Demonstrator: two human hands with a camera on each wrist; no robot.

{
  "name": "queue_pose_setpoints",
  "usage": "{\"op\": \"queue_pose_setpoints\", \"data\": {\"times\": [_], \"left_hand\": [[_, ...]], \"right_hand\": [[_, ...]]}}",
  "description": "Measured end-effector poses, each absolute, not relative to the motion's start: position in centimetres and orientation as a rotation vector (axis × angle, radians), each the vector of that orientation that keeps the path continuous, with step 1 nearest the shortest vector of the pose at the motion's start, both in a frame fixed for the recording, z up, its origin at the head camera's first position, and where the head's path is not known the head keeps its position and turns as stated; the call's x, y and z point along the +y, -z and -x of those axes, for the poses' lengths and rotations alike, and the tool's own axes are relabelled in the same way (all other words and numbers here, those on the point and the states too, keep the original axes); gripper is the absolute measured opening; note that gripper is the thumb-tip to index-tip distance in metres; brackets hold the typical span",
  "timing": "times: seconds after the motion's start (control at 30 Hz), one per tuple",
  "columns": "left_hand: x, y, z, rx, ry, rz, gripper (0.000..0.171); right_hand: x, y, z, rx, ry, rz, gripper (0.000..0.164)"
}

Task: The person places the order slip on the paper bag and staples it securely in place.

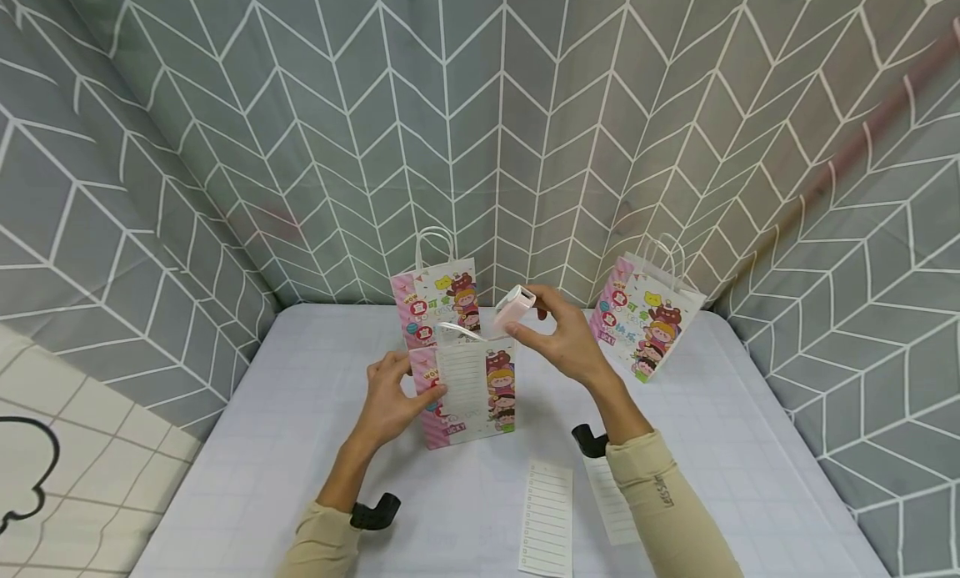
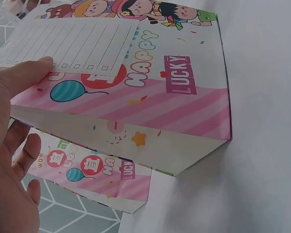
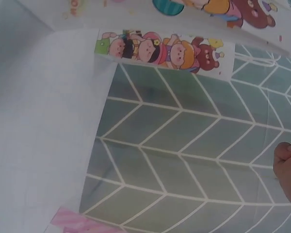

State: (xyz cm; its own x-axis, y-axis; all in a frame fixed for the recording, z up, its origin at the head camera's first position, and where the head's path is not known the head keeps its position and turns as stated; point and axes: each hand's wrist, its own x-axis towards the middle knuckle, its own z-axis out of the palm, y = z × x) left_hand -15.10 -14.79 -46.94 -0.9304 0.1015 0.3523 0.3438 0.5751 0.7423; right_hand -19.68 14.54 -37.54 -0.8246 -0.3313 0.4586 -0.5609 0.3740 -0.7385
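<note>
My left hand point(image 1: 392, 399) holds the front gift bag point(image 1: 501, 394) by its left side, the thumb on the front face. A ruled checklist slip point(image 1: 462, 379) lies against that face; in the left wrist view the thumb presses the slip point(image 2: 82, 43) to the bag. My right hand point(image 1: 566, 338) grips a small pink and white block-shaped device point(image 1: 514, 308) at the bag's upper right edge; its exact kind I cannot tell. In the right wrist view only part of the right hand point(image 3: 288, 165) shows at the edge, and the device is out of sight.
A second cartoon gift bag point(image 1: 438, 299) stands right behind the held one. Another gift bag point(image 1: 647, 315) stands tilted at the back right. Two checklist slips, one point(image 1: 546, 520) near the front and one point(image 1: 611, 499) partly under the right forearm, lie on the white table point(image 1: 300, 444).
</note>
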Motion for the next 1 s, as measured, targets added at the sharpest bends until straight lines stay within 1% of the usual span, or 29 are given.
{"op": "queue_pose_setpoints", "data": {"times": [0.47, 0.73, 1.0], "left_hand": [[-15.8, 46.8, 14.7, -2.560, 1.311, 0.271, 0.047], [-16.9, 47.1, 14.4, -2.537, 1.318, 0.241, 0.046], [-18.0, 47.0, 14.1, -2.527, 1.323, 0.189, 0.049]], "right_hand": [[16.7, 39.3, 19.8, -2.431, -1.448, -0.726, 0.040], [17.7, 40.8, 19.6, -2.469, -1.453, -0.677, 0.045], [19.3, 42.3, 19.4, -2.551, -1.447, -0.602, 0.043]]}}
